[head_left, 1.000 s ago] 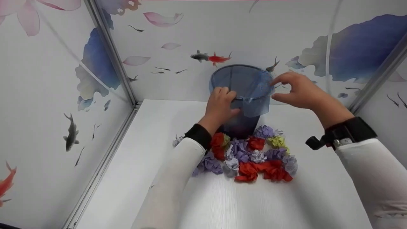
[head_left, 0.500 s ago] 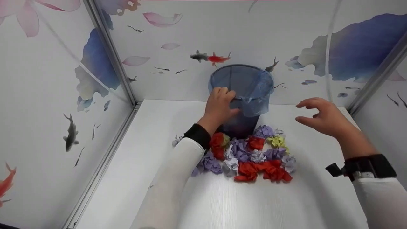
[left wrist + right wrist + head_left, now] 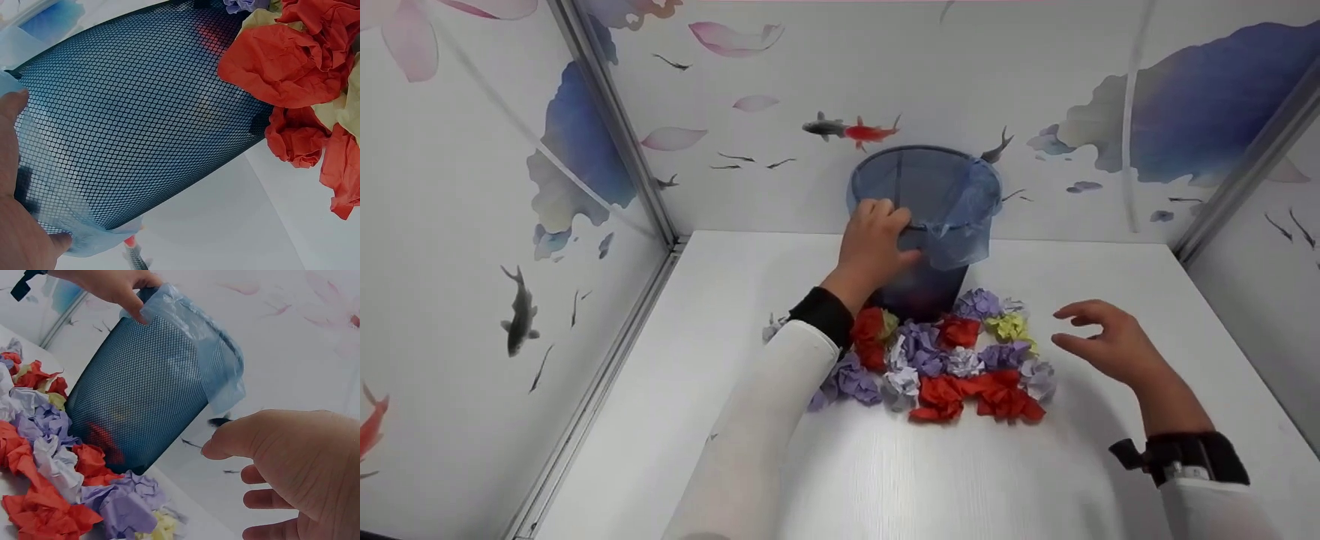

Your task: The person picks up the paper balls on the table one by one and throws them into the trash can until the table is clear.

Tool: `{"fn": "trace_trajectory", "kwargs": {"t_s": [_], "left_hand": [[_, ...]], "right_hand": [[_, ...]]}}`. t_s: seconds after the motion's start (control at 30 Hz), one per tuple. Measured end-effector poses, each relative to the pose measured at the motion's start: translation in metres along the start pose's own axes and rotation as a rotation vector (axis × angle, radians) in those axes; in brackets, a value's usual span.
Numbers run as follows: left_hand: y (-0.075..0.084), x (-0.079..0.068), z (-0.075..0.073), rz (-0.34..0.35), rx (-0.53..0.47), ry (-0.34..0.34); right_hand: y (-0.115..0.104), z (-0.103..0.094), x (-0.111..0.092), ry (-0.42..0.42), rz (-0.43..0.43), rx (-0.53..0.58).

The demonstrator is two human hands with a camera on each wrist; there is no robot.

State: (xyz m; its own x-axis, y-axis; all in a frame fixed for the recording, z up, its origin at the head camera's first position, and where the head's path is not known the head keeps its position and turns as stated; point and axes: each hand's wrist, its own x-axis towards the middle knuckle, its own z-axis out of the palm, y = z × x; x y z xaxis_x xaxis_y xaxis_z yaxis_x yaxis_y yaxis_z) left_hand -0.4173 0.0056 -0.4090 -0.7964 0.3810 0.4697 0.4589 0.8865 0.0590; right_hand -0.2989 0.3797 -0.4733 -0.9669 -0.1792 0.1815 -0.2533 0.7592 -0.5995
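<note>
A dark wire-mesh waste bin (image 3: 926, 281) stands upright near the back wall. A translucent blue bag (image 3: 960, 244) lines it and is folded over the rim. My left hand (image 3: 874, 244) grips the bin's near rim, fingers hooked over the edge and thumb on the outer side. In the left wrist view that thumb side presses the bag to the mesh. My right hand (image 3: 1110, 341) hovers at the right with nothing in it, fingers loosely bent and apart from the thumb. It is nearest to the crumpled paper balls (image 3: 1005, 394). Something red (image 3: 104, 441) shows through the mesh low in the bin.
Several red, purple, white and yellow paper balls lie heaped before the bin on the white table (image 3: 900, 480). Panels printed with fish and petals (image 3: 720, 97) enclose the back and both sides. A metal corner post (image 3: 619, 127) stands at the left.
My right hand has left the bag at the bin's right rim and come down and right, then lower toward the paper balls. The left hand has kept its hold on the rim.
</note>
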Motion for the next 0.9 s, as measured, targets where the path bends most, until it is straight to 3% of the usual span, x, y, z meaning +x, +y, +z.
{"fn": "trace_trajectory", "kwargs": {"t_s": [0.47, 0.9], "left_hand": [[-0.004, -0.001, -0.003, 0.004, -0.001, 0.007], [0.002, 0.001, -0.002, -0.003, -0.010, 0.005]], "right_hand": [[0.039, 0.067, -0.028, -0.041, 0.148, 0.150], [0.050, 0.083, -0.036, -0.077, 0.297, 0.174]]}}
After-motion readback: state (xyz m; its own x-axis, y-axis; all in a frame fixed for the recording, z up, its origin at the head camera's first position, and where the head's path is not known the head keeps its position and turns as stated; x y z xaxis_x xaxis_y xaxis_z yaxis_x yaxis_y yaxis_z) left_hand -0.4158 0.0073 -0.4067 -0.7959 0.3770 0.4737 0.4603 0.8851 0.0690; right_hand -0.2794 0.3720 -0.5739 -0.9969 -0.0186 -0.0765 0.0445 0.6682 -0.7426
